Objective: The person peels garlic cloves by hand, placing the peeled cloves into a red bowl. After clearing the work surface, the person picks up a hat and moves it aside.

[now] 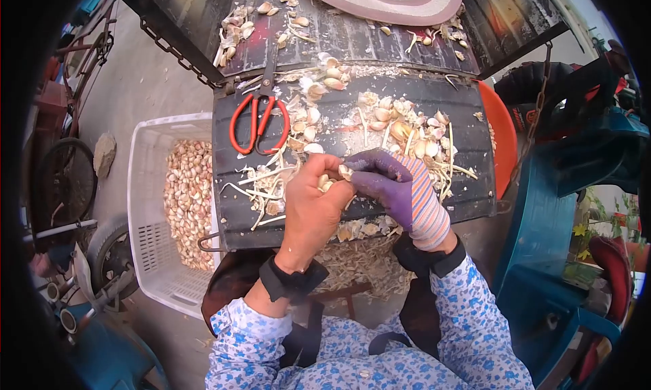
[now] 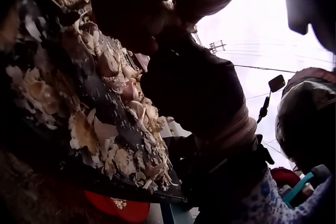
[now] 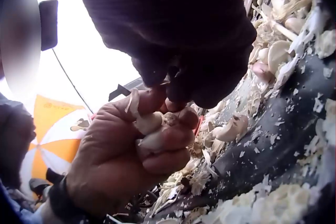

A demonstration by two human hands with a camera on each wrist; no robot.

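One bare left hand (image 1: 313, 201), on my remote feed, has its fingers curled round at least two smooth, pale garlic cloves (image 3: 152, 140), long axes roughly sideways in my right-wrist view. At its fingertips, above the black ridged counter (image 1: 475, 197), I see one small whitish garlic piece (image 1: 346, 172), direction unclear. One purple-gloved right hand (image 1: 397, 187) is clamped on it. Rightmost sits one round orange basin (image 1: 500, 129).

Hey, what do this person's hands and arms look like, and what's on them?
The left hand is bare. The right hand wears a glove, purple over the fingers with orange and pale stripes toward the wrist. A black band circles each wrist, and the sleeves are white with blue floral print.
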